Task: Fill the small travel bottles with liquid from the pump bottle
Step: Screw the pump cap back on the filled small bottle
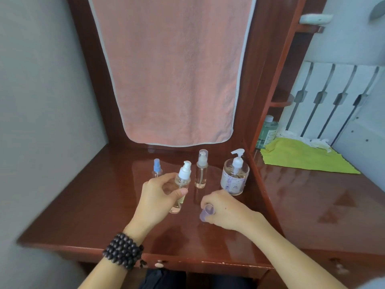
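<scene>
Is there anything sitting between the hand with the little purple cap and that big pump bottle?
Nothing visible does. The right hand, gripping the small purple cap, sits just in front of the pump bottle, with only bare wooden tabletop between them. The capped travel bottle stands off to the pump bottle's left, clear of that path.

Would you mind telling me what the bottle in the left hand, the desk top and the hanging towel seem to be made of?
Bottle in the left hand: clear, likely plastic, since the liquid shows through; white pump top. Desk top: reddish-brown wood or veneer with a glossy finish, judging by its reflections. Towel: soft pink cloth, matte and fuzzy, with a pale edge trim.
</scene>
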`<move>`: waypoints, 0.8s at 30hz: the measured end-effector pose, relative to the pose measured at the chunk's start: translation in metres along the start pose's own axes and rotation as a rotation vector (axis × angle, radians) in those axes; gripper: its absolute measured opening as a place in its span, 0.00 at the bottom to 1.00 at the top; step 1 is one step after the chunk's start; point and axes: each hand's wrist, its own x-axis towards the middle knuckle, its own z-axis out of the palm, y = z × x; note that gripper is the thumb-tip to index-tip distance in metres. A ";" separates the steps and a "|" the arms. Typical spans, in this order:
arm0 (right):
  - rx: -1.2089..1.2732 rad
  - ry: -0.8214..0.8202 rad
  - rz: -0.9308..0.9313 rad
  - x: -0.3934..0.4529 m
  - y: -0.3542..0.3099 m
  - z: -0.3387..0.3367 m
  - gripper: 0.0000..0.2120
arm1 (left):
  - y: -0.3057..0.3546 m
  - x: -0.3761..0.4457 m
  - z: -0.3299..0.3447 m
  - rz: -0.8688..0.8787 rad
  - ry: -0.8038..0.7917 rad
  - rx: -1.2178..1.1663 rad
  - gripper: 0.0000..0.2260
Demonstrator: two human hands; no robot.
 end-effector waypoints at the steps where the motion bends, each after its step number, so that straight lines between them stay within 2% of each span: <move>1: 0.064 0.069 0.001 0.000 -0.004 -0.007 0.06 | -0.001 0.000 -0.001 -0.005 0.003 -0.006 0.16; 2: 0.156 0.148 0.012 -0.001 -0.009 -0.016 0.04 | -0.002 0.000 -0.002 -0.011 0.002 -0.016 0.16; 5: 0.471 0.343 0.032 0.004 -0.019 -0.041 0.06 | -0.003 0.000 -0.003 -0.012 -0.026 -0.033 0.15; 8: 0.756 0.398 -0.053 0.009 -0.027 -0.061 0.15 | -0.002 0.000 0.000 -0.004 -0.060 -0.062 0.15; 11: 0.900 0.441 -0.177 0.009 -0.037 -0.071 0.10 | 0.001 0.000 0.004 0.001 -0.102 -0.084 0.16; 15: 0.861 0.506 -0.279 0.015 -0.041 -0.065 0.08 | 0.005 -0.001 0.008 0.010 -0.126 -0.117 0.15; 19: 0.646 0.505 -0.270 0.013 -0.039 -0.058 0.07 | 0.009 0.002 0.007 0.050 -0.122 -0.121 0.15; 24: 0.558 0.495 -0.268 0.012 -0.032 -0.050 0.08 | 0.012 0.007 0.008 0.076 -0.107 -0.131 0.14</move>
